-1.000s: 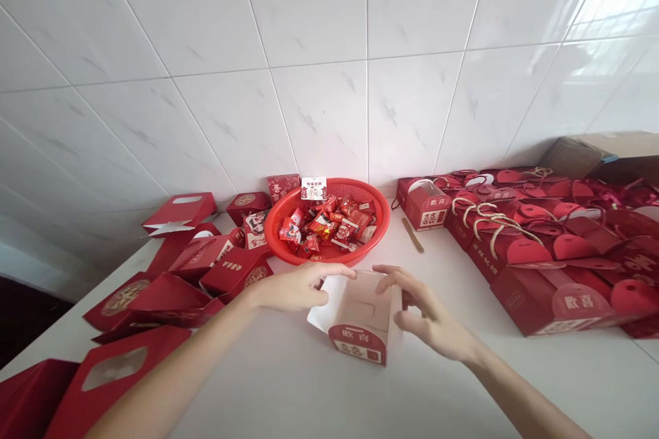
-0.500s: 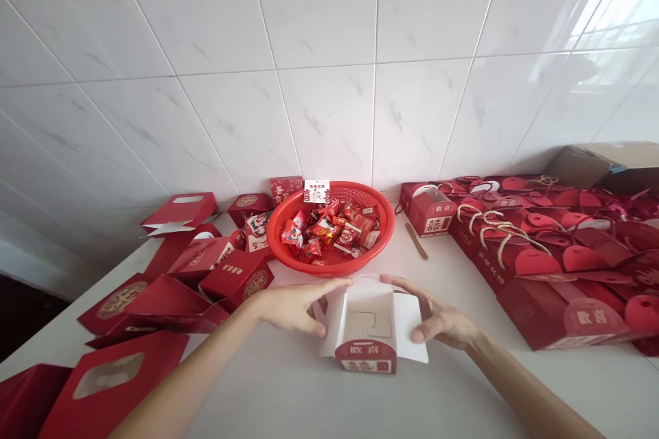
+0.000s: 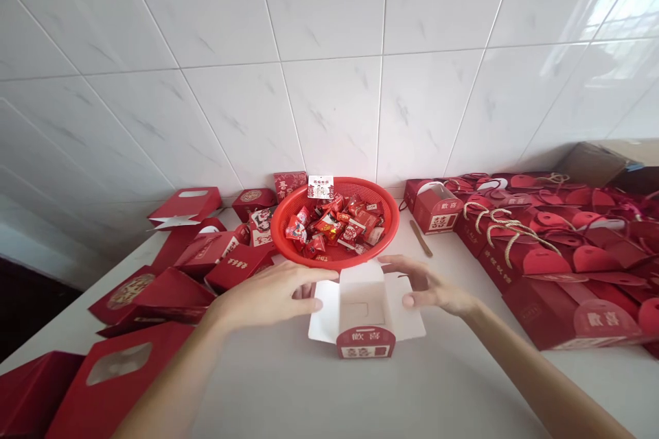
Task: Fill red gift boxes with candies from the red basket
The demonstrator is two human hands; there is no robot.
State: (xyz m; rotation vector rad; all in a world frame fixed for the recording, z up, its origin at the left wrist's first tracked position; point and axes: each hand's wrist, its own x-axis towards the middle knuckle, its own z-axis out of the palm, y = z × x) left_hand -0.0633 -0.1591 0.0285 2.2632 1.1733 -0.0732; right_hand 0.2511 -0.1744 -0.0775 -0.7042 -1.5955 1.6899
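White glazed tiles covered the wall (image 3: 329,27) behind a pale tabletop (image 3: 360,398).

Flat red cartons (image 3: 576,274), many with cord handles, lay stacked across the right side; a brown cardboard box (image 3: 607,158) stood behind them. More flattened red cartons (image 3: 169,288) were scattered on the left.

A red mesh basket (image 3: 388,209) sat against the wall at centre, filled with wrapped sweets (image 3: 334,226). A made-up red box (image 3: 437,209) stood just right of it, with a thin wooden stick (image 3: 421,239) lying on the tabletop beside that.

Just in front of the basket stood the small gift box (image 3: 363,309), upright, its top flaps spread wide, white inside, red front panel with white characters facing the camera.

The left hand (image 3: 268,295) lay at the box's left flap, fingers extended and touching its edge; grip open, not closed on anything.

The right hand (image 3: 430,288) rested on the right flap, fingers spread flat, thumb on the flap's surface; grip likewise open. The box sat between the two hands, pressed on from both sides rather than lifted.
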